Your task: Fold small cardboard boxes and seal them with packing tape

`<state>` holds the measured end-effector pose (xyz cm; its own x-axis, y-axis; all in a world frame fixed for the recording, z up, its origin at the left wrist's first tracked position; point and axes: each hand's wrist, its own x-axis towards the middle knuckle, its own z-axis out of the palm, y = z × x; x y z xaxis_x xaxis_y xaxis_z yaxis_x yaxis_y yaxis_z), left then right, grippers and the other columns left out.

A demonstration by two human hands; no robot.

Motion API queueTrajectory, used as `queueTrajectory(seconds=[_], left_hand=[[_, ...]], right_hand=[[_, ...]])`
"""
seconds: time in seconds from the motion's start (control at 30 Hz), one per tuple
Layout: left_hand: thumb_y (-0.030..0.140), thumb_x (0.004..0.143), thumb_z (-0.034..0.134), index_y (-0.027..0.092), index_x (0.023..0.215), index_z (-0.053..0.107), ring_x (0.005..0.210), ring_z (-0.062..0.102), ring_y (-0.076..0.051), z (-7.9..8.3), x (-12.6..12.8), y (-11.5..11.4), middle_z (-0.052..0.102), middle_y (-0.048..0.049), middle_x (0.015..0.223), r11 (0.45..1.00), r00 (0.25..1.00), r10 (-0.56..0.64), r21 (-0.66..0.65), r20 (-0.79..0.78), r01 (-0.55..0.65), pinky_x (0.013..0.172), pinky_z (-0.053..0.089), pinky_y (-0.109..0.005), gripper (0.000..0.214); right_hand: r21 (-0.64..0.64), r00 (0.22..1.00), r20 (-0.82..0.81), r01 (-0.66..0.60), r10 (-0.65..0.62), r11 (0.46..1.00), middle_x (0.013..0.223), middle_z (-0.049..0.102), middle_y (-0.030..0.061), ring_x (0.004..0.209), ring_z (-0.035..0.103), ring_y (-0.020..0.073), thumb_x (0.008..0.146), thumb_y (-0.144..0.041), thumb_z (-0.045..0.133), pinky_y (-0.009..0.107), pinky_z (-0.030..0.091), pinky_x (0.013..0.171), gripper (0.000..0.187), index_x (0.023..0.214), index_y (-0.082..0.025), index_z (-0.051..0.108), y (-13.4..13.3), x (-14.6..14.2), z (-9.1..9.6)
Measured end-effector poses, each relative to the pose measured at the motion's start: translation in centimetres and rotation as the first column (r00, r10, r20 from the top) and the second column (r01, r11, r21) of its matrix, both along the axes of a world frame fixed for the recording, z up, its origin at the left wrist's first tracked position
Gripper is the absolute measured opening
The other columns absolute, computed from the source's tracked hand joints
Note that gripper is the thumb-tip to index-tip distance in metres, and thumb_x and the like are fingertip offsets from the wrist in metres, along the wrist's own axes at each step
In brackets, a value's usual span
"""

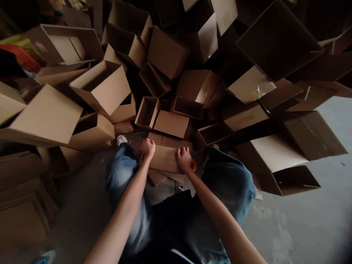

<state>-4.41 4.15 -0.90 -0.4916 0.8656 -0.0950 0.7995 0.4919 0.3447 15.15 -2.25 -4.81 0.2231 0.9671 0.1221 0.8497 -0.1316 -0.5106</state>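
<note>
A person sits or crouches on a concrete floor (297, 227), looking down past their own knees in faded blue jeans (121, 176) and a black top (178, 227). Both bare arms reach forward to a flattened cardboard box (164, 158) held between the knees. The left grip (147, 148) is closed, its fingers curled over the box's far edge. The right grip (184, 159) is also closed, its fingers bent over the cardboard toward the right side. A small red and yellow object (193, 165) sits just beside the right hand, too partly hidden to identify. The toe of a white sneaker (121, 140) shows just left of the box. Directly beyond the hands, a small open cardboard box (147, 112) stands near the far edge of the flattened one. A large, jumbled heap of open brown cardboard boxes (167, 51) fills the far side, spreading left and right. A stack of flattened cardboard (19, 190) lies at near left, and bright fabric (19, 55) shows at far left.
</note>
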Motion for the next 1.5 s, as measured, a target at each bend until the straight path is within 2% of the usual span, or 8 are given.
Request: queueTrajectory(seconds=[0.3, 0.6, 0.77, 0.93, 1.03, 1.17, 1.37, 1.5], left_hand=[[0.022, 0.094, 0.050, 0.016, 0.103, 0.070, 0.104, 0.069, -0.027, 0.2, -0.7, -1.2, 0.071, -0.0151, 0.110, 1.000, 1.000, -0.021, -0.002, -0.007, 0.021, 0.083, 0.048, -0.033, 0.023], [0.019, 0.093, 0.050, 0.016, 0.103, 0.067, 0.107, 0.067, -0.026, 0.5, -0.7, -2.4, 0.069, -0.0137, 0.115, 0.997, 0.999, -0.005, 0.074, 0.038, 0.002, 0.088, 0.048, -0.034, 0.020], [0.022, 0.089, 0.054, 0.011, 0.110, 0.065, 0.117, 0.061, -0.033, 0.7, -1.0, -3.2, 0.064, -0.0205, 0.121, 0.993, 0.996, 0.072, 0.093, -0.044, -0.067, 0.097, 0.047, -0.041, 0.026], [0.024, 0.090, 0.055, 0.007, 0.113, 0.065, 0.122, 0.057, -0.037, 1.0, -0.7, -3.6, 0.061, -0.0244, 0.125, 0.990, 0.994, 0.082, 0.119, -0.079, -0.072, 0.102, 0.045, -0.046, 0.031], [0.022, 0.094, 0.049, 0.008, 0.121, 0.062, 0.131, 0.051, -0.037, 0.9, 0.5, -4.2, 0.057, -0.0248, 0.135, 0.980, 0.994, -0.012, 0.197, -0.105, 0.032, 0.110, 0.039, -0.048, 0.033], [0.022, 0.101, 0.039, 0.011, 0.133, 0.056, 0.145, 0.040, -0.031, 0.3, 2.4, -5.4, 0.051, -0.0216, 0.147, 0.919, 0.955, -0.281, 0.260, -0.098, 0.297, 0.119, 0.031, -0.047, 0.039], [0.040, 0.099, 0.049, 0.011, 0.141, 0.051, 0.150, 0.032, -0.030, -0.2, 2.7, -5.9, 0.046, -0.0194, 0.153, 0.860, 0.885, -0.446, 0.210, -0.135, 0.466, 0.121, 0.027, -0.047, 0.051], [0.039, 0.100, 0.048, 0.016, 0.125, 0.064, 0.143, 0.043, -0.029, -0.4, 3.0, -5.6, 0.060, -0.0175, 0.140, 0.860, 0.871, -0.470, 0.149, -0.143, 0.488, 0.119, 0.030, -0.047, 0.037]], right_hand=[[0.063, 0.999, -0.034, -0.009, 0.012, 0.998, 0.103, 0.062, 0.0124, 0.083, 0.059, 0.0215, 0.102, -0.038, 0.034, 0.029, 0.041, 0.067, 0.035, 0.090, -0.017, 0.060, -0.9, -0.4, 0.0], [0.073, 0.999, -0.014, -0.039, 0.040, 0.997, 0.103, 0.061, 0.0120, 0.087, 0.058, 0.0220, 0.102, -0.038, 0.034, 0.030, 0.042, 0.070, 0.034, 0.090, -0.019, 0.059, -1.9, -0.3, 0.3], [0.089, 0.997, -0.015, -0.073, 0.075, 0.993, 0.104, 0.061, 0.0121, 0.090, 0.058, 0.0228, 0.102, -0.037, 0.035, 0.031, 0.043, 0.073, 0.032, 0.091, -0.019, 0.058, -2.1, -0.5, 0.3], [0.101, 0.997, -0.019, -0.071, 0.074, 0.992, 0.102, 0.061, 0.0116, 0.090, 0.058, 0.0227, 0.102, -0.037, 0.035, 0.030, 0.043, 0.073, 0.031, 0.089, -0.020, 0.058, -2.0, -0.5, 0.3], [0.070, 0.997, -0.022, -0.071, 0.072, 0.995, 0.103, 0.061, 0.0121, 0.090, 0.058, 0.0228, 0.103, -0.037, 0.035, 0.030, 0.043, 0.073, 0.032, 0.089, -0.019, 0.058, -1.6, -0.5, 0.3], [0.046, 0.998, -0.027, -0.061, 0.062, 0.997, 0.105, 0.061, 0.0127, 0.090, 0.059, 0.0227, 0.102, -0.036, 0.036, 0.030, 0.043, 0.073, 0.032, 0.090, -0.018, 0.059, -1.4, -0.5, 0.4], [0.065, 0.997, -0.023, -0.070, 0.072, 0.995, 0.103, 0.062, 0.0134, 0.091, 0.059, 0.0236, 0.102, -0.036, 0.036, 0.032, 0.045, 0.077, 0.033, 0.091, -0.017, 0.060, -1.3, -0.5, 0.1], [0.140, 0.997, 0.012, -0.082, 0.081, 0.987, 0.106, 0.065, 0.0172, 0.105, 0.058, 0.0281, 0.101, -0.033, 0.036, 0.041, 0.046, 0.092, 0.033, 0.094, -0.015, 0.063, -1.2, -0.4, -0.2]])
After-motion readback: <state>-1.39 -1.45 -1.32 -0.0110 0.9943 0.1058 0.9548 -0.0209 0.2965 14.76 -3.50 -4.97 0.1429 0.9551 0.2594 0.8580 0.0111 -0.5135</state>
